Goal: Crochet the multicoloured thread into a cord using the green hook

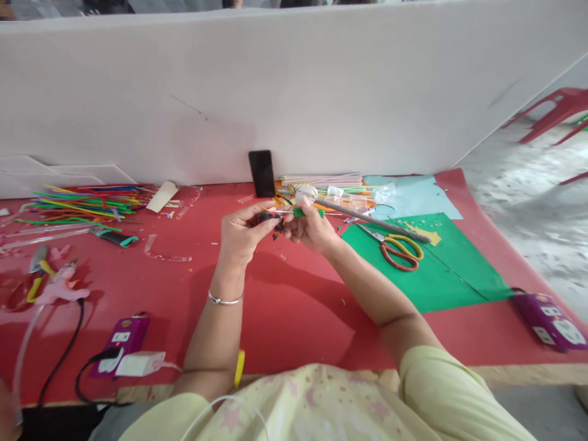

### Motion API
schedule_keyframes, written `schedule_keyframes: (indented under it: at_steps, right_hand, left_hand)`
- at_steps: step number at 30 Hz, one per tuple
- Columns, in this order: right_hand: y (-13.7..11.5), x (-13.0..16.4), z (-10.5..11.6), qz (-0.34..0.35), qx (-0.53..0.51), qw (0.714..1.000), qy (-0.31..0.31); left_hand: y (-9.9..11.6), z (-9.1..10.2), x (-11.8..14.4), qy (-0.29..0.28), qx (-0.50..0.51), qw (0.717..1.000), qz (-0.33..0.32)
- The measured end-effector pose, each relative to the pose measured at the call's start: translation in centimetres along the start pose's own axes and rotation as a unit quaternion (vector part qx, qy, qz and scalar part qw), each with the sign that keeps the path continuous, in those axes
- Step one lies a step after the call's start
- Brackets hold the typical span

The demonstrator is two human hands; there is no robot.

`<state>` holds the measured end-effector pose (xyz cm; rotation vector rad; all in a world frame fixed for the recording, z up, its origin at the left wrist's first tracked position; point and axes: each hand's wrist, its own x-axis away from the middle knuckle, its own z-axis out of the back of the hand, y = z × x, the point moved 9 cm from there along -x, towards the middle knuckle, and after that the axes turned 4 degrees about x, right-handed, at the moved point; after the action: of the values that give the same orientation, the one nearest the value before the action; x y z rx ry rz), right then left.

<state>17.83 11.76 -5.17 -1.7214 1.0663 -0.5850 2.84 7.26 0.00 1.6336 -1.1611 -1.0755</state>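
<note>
Above the middle of the red tabletop (294,300), my two hands work close together. My left hand (242,234) pinches a small dark piece with bits of bright colour (277,224); its exact kind is too small to make out. Closed around a thin, straight tool with a green handle (299,212) is my right hand (312,228). The tool's slender shaft points left, to the dark piece. Just behind my right hand is a white rounded lump (307,194), beside the end of a long grey rod (376,220). My right fingertips are partly hidden.
A black phone (261,174) leans on the white partition (294,92). Colourful strips (92,202) and a cutter (114,237) lie left, near a pink glue gun (62,288). Scissors (399,251) rest on a green sheet (441,269). Purple power strips (126,337) sit at both sides.
</note>
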Motion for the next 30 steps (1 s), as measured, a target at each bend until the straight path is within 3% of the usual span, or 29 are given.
schedule_keyframes:
  at_steps: [7,13,19,23,30]
  right_hand:
    - [-1.0,0.8,-0.5,0.050,0.084,0.995,0.003]
    - [-1.7,0.7,-0.6,0.090,0.096,0.991,0.016]
    - [-0.7,0.2,-0.4,0.024,0.039,0.999,-0.016]
    - [0.2,-0.1,-0.4,-0.027,-0.020,0.999,0.003]
    - [0.1,-0.3,-0.4,0.002,-0.014,1.000,0.028]
  left_hand:
    - [-0.6,-0.3,0.0,0.021,-0.018,1.000,-0.004]
    - [-1.0,-0.1,-0.3,-0.005,0.030,0.998,0.051]
    - [-0.7,0.0,-0.4,-0.016,0.031,0.998,0.056]
    - [-0.8,-0.2,-0.4,-0.018,0.036,0.998,0.044]
    - [-0.9,0.3,-0.4,0.008,0.026,1.000,0.006]
